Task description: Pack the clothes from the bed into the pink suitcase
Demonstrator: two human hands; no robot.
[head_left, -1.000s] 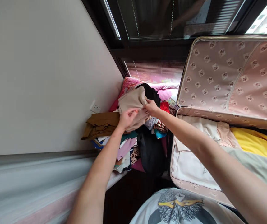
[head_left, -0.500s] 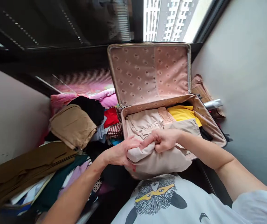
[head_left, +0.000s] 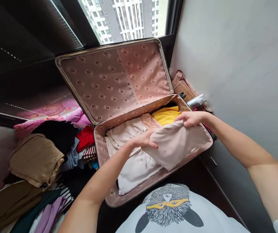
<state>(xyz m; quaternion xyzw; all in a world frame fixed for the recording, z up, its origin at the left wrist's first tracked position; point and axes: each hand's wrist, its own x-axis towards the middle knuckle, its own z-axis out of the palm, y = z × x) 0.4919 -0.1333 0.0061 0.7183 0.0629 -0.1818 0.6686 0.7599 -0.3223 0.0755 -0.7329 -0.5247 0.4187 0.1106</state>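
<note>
A folded beige garment (head_left: 169,147) is stretched between my two hands over the right half of an open suitcase (head_left: 129,196). My right hand (head_left: 189,118) pinches its upper right edge, close to a yellow garment (head_left: 166,115) packed at the back. On the garment's left side my left hand (head_left: 145,139) is closed, partly hidden by the cloth, with a red-nailed fingertip showing. Beneath and left of it, pale folded clothes (head_left: 139,170) with a drawstring lie in the case. A peach cloth (head_left: 150,121) sits beside the yellow one.
The suitcase's patterned lid (head_left: 114,81) leans back towards the window. Piled clothes, including tan trousers (head_left: 35,158) and a red piece (head_left: 85,137), lie to the left. At the right wall stand a brown bag (head_left: 183,85) and a silver tube-shaped item (head_left: 197,101).
Both hands have moved from the suitcase's front edge to over its right half, carrying the beige garment, which hangs flatter now. The view has turned right and closer to the case.
</note>
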